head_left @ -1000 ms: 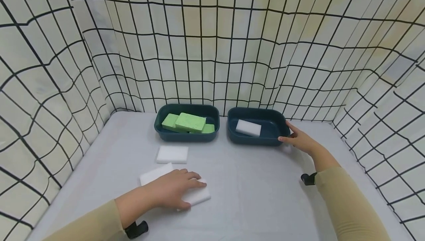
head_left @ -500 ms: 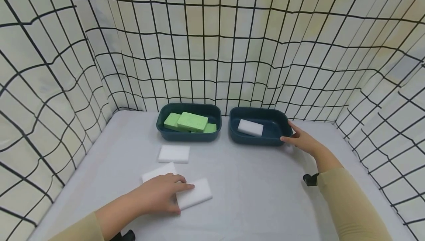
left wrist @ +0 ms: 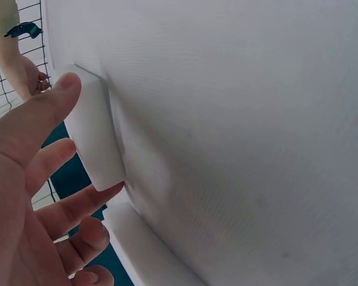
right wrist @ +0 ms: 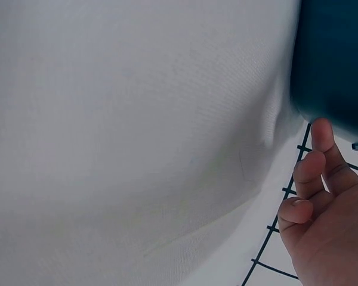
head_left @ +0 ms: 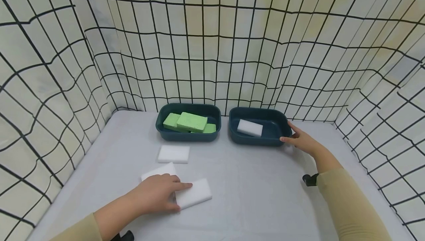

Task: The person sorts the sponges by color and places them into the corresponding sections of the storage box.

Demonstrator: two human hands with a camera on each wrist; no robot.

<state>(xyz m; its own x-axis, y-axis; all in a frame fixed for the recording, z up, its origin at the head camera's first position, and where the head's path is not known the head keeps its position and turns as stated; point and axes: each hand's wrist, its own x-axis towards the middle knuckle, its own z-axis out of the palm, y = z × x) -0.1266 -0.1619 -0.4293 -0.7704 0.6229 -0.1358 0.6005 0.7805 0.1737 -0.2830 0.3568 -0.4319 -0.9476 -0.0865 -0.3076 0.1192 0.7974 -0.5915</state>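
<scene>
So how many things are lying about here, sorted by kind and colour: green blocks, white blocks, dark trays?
Green blocks in sight: 3
White blocks, one partly covered by a hand: 4
Dark trays: 2
Total: 9

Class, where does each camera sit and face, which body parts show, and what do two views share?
Head: on the head, facing forward and down at left teal bin, right teal bin and white sponges; left hand, right hand and sleeves show.
Left wrist: worn there, looking along the left hand at white sponges; the right hand also shows.
Right wrist: worn there, looking along the right hand at the right teal bin.
Shared: head and right wrist both show the right hand touching that bin.
</scene>
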